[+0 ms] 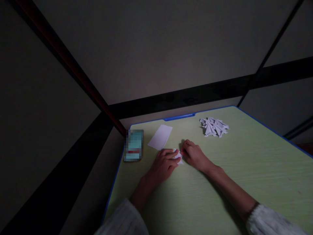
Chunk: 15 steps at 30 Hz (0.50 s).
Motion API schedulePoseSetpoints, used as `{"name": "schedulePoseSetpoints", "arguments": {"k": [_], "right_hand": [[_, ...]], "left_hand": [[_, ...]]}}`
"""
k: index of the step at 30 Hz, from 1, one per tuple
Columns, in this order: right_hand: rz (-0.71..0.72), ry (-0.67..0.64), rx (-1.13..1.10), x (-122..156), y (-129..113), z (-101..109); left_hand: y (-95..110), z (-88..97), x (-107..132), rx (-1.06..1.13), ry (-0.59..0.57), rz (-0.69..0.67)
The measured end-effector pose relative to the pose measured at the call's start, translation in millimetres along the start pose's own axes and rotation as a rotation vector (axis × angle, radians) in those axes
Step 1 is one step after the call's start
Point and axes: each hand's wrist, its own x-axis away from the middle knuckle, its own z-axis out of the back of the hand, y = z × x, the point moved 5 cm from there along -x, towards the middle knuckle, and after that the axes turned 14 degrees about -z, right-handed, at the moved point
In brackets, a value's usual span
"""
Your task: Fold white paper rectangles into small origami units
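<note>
A small piece of folded white paper (179, 158) lies on the table between my hands, partly hidden by fingers. My left hand (164, 164) rests over its left side, fingers stretched out and slightly apart, pressing it against the tabletop. At the paper's right edge, my right hand (193, 155) is closed, with curled fingers and the tips pinching there; the exact contact is hard to see. Just beyond my left hand is a flat white sheet of paper (160, 137). Farther right lies a cluster of folded white paper pieces (214, 127) with pointed ends.
A phone (134, 145) with a lit, pixelated screen lies at the table's left edge. The light green table (244, 169) has a blue rim and a blue handle-like strip (179, 117) at the back. Walls or panels with dark bands (186, 97) stand close behind and left.
</note>
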Motion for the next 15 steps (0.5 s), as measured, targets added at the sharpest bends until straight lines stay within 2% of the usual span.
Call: {"name": "schedulePoseSetpoints", "arguments": {"k": [7, 15], "right_hand": [[0.004, 0.041, -0.162, 0, 6, 6], [-0.006, 0.086, -0.149, -3, 13, 5]], "left_hand": [[2, 0.7, 1, -0.057, -0.056, 0.009], [5, 1.6, 1, -0.030, -0.050, 0.022]]}}
